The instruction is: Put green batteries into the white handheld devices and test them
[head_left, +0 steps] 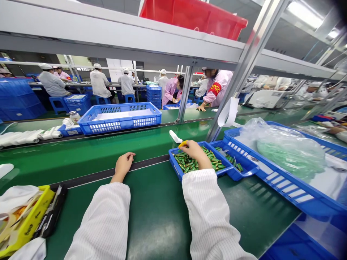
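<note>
At the bottom, white sleeves over a shiny green table. Near the middle, left hand loosely curled by a green belt; right hand over little green tubes in a blue tray. Cannot tell if gripping anything. Top, red bin; upper left, people on stools.

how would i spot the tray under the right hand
Find the dark green tabletop. At its far edge, below the right hand, sits a blue tray. It is heaped with green cylinders; the smaller blue bin beside it holds fewer.
</note>
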Demonstrator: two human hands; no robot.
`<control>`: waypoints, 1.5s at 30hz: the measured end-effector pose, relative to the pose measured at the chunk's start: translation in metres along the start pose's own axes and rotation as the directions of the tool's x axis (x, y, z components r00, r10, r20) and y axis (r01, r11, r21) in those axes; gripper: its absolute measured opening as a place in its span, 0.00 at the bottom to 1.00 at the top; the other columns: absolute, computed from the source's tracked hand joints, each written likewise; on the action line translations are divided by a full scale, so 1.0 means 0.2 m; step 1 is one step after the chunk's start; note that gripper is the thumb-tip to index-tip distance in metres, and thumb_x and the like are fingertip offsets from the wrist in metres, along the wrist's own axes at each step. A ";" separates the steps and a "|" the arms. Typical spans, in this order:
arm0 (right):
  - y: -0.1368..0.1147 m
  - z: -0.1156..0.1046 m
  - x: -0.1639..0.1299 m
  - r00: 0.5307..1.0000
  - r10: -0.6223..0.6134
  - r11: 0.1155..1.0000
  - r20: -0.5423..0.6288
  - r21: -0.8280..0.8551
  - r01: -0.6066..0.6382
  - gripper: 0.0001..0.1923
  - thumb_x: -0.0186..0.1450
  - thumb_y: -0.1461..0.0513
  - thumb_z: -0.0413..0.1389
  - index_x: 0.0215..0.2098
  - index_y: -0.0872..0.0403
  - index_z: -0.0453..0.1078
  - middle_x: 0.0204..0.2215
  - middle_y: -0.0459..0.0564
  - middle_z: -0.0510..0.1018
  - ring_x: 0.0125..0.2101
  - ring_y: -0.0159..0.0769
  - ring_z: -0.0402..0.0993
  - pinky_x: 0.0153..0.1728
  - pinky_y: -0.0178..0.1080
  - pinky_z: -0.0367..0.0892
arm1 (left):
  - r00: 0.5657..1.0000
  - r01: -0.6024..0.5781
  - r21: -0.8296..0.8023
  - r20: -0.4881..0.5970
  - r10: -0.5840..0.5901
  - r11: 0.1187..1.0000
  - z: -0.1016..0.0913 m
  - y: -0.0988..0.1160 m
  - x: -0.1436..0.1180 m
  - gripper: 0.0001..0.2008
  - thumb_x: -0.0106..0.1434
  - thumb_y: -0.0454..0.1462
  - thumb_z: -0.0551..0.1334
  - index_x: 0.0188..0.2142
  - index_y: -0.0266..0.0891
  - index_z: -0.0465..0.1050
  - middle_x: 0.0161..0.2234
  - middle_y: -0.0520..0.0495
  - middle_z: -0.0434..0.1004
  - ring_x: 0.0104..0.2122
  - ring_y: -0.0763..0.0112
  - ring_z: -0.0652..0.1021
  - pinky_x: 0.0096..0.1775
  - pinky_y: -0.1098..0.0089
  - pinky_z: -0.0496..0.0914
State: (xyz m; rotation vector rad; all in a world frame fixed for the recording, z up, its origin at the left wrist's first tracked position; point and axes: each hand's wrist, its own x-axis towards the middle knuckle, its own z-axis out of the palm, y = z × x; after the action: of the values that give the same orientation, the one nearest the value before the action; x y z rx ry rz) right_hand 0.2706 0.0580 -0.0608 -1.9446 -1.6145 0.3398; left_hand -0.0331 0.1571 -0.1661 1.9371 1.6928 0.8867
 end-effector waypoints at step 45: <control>-0.26 -0.27 -0.43 0.848 -0.345 0.703 -0.402 0.487 0.518 0.10 0.67 0.58 0.53 0.37 0.57 0.72 0.22 0.45 0.73 0.26 0.32 0.71 0.29 0.33 0.63 | 0.940 -0.270 -0.671 -0.340 0.037 0.690 0.02 0.61 -0.19 0.20 0.63 0.47 0.58 0.50 0.38 0.66 0.46 0.42 0.74 0.46 0.64 0.75 0.49 0.66 0.68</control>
State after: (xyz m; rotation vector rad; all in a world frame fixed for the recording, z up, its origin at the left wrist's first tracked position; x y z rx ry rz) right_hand 0.2369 -0.0346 -0.0020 -1.0448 -1.4928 0.2965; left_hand 0.0546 0.0997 -0.0931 1.4442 1.0474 1.6828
